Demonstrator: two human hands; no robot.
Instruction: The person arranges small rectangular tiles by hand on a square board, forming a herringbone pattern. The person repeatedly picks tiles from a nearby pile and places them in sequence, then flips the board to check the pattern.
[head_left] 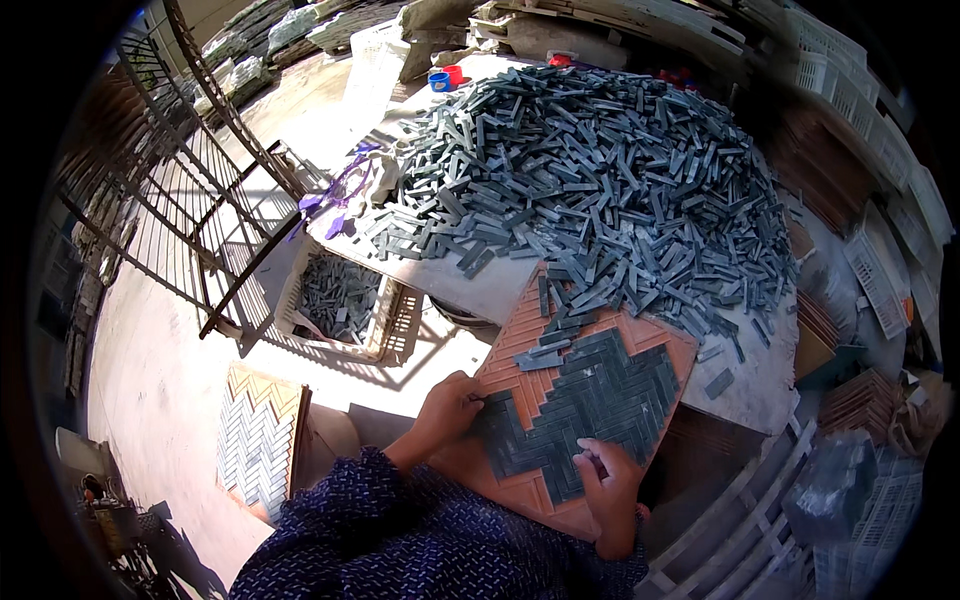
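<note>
An orange-brown tray [462, 462] with moulded slots lies tilted before me, its far end under the edge of a big heap of dark grey-green strip tiles [590, 170]. A herringbone of dark strip tiles [610, 395] fills much of the tray, and bare slots show along its upper left and lower edges. At the tray's left side my left hand [445, 412] is closed in a pinch; whatever its fingertips hold is too small to make out. Over the lower right of the pattern, my right hand [610, 488] has curled fingers, thumb and forefinger close together. What lies between them is unclear.
The heap rests on a pale table [745, 400]. To the left, a cream plastic crate [385, 325] holds more strips, below a metal rack [190, 190]. Another tray with pale herringbone pieces [255, 450] stands lower left. Blue [439, 81] and red cups [453, 74] sit behind.
</note>
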